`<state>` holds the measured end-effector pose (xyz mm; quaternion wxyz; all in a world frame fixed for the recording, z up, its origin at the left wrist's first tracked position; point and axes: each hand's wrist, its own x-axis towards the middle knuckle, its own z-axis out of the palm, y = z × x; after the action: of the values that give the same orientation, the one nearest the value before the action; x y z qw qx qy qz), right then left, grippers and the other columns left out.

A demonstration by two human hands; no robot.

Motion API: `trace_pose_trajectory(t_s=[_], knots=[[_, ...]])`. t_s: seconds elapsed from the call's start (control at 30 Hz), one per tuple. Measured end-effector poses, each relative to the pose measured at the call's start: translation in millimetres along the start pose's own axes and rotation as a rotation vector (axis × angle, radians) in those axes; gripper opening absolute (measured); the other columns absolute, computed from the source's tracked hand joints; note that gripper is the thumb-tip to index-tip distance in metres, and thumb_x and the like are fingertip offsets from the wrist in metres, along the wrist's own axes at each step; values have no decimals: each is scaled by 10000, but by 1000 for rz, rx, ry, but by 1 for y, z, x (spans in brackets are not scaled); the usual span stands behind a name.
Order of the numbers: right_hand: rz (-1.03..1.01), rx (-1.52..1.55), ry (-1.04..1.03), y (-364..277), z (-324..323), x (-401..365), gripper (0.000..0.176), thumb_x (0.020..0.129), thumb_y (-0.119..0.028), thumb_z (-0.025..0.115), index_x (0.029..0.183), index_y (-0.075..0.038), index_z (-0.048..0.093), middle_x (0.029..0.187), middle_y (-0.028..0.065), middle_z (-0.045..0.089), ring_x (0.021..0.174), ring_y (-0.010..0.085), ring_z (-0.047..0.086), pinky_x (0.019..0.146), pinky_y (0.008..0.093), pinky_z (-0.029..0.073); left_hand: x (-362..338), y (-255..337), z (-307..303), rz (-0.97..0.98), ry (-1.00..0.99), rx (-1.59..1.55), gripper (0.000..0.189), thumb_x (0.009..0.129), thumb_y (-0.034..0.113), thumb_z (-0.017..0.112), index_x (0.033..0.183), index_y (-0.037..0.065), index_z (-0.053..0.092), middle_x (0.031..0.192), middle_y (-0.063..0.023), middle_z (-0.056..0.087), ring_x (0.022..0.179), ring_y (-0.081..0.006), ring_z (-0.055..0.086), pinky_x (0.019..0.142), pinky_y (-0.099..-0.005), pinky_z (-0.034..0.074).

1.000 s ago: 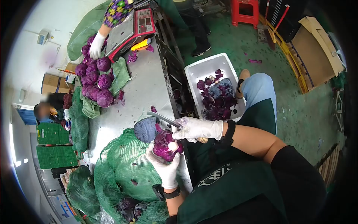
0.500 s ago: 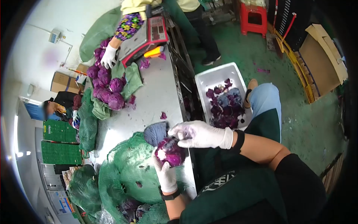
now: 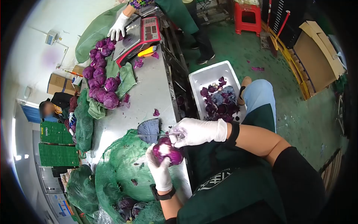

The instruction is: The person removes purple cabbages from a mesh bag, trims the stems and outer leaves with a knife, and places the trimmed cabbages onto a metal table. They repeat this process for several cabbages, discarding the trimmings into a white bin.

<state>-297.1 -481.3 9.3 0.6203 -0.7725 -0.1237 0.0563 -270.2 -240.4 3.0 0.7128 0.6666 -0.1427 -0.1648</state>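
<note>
Head cam: your left hand (image 3: pixel 161 170) has its fingers curled around the red cabbage (image 3: pixel 167 152), just above the green net sack (image 3: pixel 123 168) at the table (image 3: pixel 149 93) edge. Your right hand (image 3: pixel 197 131) is fisted on the knife (image 3: pixel 156 134). The head looks dense, firm and waxy, so cup its round side.

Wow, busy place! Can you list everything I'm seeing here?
red cabbage: one, purple, held at the table edge
knife: one, steel blade, just above the held cabbage
cabbage pile: a dozen or so, purple, far end of table
loose leaf: one, grey-blue, behind held cabbage
mesh sacks: several, green, left side of the table
table: one, steel
crate: one, white, on floor, holding purple trimmings
scale: one, red, far end
stool: one, red, floor
co-worker's hand: one, white glove, by scale
left hand: white glove, grips cabbage
right hand: white glove, grips knife
</note>
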Motion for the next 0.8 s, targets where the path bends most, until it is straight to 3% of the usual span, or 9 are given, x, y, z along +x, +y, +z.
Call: trace_pose_trajectory(t_s=[0.13, 0.17, 0.23, 0.27, 0.3, 0.43, 0.5, 0.57, 0.8], knots=[[-117, 641, 112, 27, 2, -26, 90, 853, -40, 733, 848, -36, 644, 834, -28, 633, 817, 101, 585, 787, 288, 487, 8, -12, -10, -77, -7, -501, 683, 892, 334, 708, 1474, 127, 418, 1455, -108, 475, 1347, -325, 467, 1112, -522, 436], [68, 537, 185, 22, -12, -37, 91, 854, -28, 727, 858, -51, 639, 852, -20, 641, 841, 89, 593, 813, 265, 484, 10, -12, -14, -65, 9, -503, 683, 892, 334, 708, 1474, 127, 418, 1455, -108, 475, 1347, -325, 467, 1112, -522, 436], [77, 460, 387, 63, -16, -37, 97, 858, -75, 719, 887, -62, 627, 836, 3, 669, 816, 107, 638, 760, 288, 508, 11, -16, -24, -155, 30, -791, 663, 899, 316, 690, 1490, 192, 415, 1474, -105, 460, 1356, -337, 458, 1083, -589, 450], [162, 60, 490, 55, -19, -38, 113, 855, -111, 715, 903, -66, 623, 820, 17, 675, 785, 127, 652, 729, 302, 518, 12, -17, -23, -155, 37, -868, 628, 910, 284, 668, 1484, 213, 426, 1487, -95, 448, 1355, -340, 460, 1061, -605, 471], [244, -342, 589, 46, -21, -41, 138, 853, -147, 712, 920, -70, 619, 804, 30, 681, 754, 147, 667, 698, 317, 529, 12, -14, -21, -153, 39, -863, 628, 910, 284, 668, 1484, 213, 426, 1487, -95, 448, 1355, -340, 460, 1061, -605, 471], [-68, 41, 482, 2, 19, -25, 325, 836, -263, 747, 1078, -92, 614, 774, 84, 686, 705, 214, 693, 678, 347, 552, 16, -13, -4, -90, 2, -683, 555, 954, 262, 615, 1467, 139, 440, 1473, -125, 462, 1321, -328, 496, 1086, -573, 456], [-4, -289, 354, -34, 27, -28, 431, 842, -365, 728, 1136, -90, 572, 781, 170, 676, 714, 334, 700, 631, 423, 552, 16, -15, 9, -28, 63, -546, 551, 984, 269, 589, 1468, 62, 423, 1439, -132, 502, 1304, -308, 511, 1118, -504, 427], [-130, -417, 513, -21, 46, -16, 422, 849, -340, 708, 1150, -91, 550, 737, 165, 662, 700, 336, 697, 618, 430, 553, 15, -18, 21, 33, 117, -468, 533, 1000, 265, 580, 1460, 44, 426, 1416, -126, 523, 1285, -276, 525, 1118, -457, 420], [-74, -113, 522, -13, 37, -21, 267, 833, -279, 716, 920, -52, 605, 713, 136, 645, 662, 355, 664, 603, 424, 521, 12, 0, 48, 145, 222, -302, 593, 950, 191, 645, 1463, 58, 378, 1428, -125, 466, 1293, -262, 496, 1107, -432, 411]])
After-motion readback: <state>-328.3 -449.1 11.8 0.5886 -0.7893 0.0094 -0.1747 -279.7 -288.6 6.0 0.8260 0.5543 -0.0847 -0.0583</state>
